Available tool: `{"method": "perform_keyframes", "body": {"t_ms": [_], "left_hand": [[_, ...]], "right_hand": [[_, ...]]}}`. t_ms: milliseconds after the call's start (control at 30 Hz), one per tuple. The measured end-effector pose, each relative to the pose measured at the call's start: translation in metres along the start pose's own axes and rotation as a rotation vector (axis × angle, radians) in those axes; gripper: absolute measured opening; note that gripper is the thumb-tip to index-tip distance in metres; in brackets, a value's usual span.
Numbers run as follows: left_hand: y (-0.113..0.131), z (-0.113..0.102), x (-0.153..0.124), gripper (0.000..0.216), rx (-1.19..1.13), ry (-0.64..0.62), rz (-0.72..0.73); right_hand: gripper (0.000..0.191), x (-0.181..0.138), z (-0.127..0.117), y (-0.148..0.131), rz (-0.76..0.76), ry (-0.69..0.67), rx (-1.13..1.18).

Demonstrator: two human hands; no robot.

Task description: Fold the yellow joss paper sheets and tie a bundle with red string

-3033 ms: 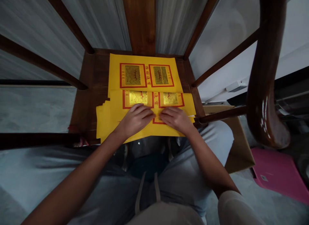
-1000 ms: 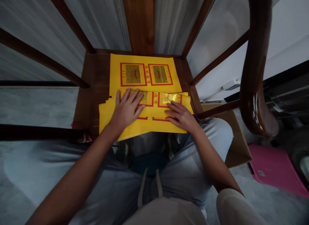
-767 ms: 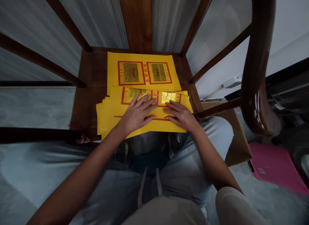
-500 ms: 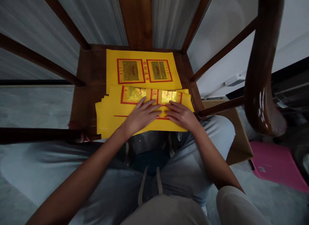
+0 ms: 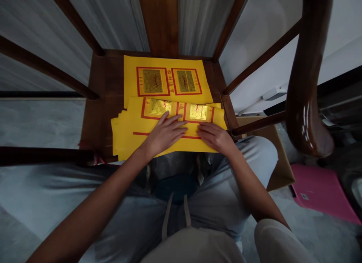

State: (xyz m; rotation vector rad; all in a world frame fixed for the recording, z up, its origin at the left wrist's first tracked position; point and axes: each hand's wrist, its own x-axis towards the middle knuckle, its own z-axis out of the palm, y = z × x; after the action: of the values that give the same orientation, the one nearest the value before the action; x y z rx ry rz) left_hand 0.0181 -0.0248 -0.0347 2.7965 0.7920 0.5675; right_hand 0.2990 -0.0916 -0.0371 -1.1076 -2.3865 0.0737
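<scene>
A stack of yellow paper sheets (image 5: pixel 127 131) with red-framed gold panels lies on the seat of a dark wooden chair (image 5: pixel 104 86). The top sheet is folded over toward me, with a red line along the fold. My left hand (image 5: pixel 164 135) lies flat on it, fingers stretched out and pointing right. My right hand (image 5: pixel 216 136) rests beside it on the same sheet, fingers flat and pointing left. Another flat yellow sheet (image 5: pixel 166 80) with two gold panels lies behind, toward the chair back.
The chair's back slats and armrests (image 5: pixel 308 86) rise around the seat. My knees in light trousers (image 5: pixel 249 157) flank the seat's front edge. A brown cardboard box (image 5: pixel 278 168) and a pink flat item (image 5: pixel 325 195) sit on the floor at right.
My left hand slid from the left part of the folded sheet to its middle, beside my right hand. The fold now lies flatter, showing a longer red line.
</scene>
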Motion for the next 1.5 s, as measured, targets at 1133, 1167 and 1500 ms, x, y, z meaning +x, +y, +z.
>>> {"method": "perform_keyframes", "body": {"t_ms": [1133, 1167, 1500], "left_hand": [[-0.002, -0.001, 0.006, 0.034, -0.018, -0.014, -0.056], [-0.002, -0.001, 0.006, 0.034, -0.022, -0.012, -0.057], [-0.001, -0.007, 0.005, 0.032, -0.064, 0.096, 0.027]], "right_hand": [[0.028, 0.014, 0.006, 0.0, 0.058, -0.054, -0.145], [0.027, 0.013, 0.007, 0.001, 0.03, -0.044, -0.162], [0.026, 0.019, 0.007, -0.001, 0.093, 0.01, -0.211]]}}
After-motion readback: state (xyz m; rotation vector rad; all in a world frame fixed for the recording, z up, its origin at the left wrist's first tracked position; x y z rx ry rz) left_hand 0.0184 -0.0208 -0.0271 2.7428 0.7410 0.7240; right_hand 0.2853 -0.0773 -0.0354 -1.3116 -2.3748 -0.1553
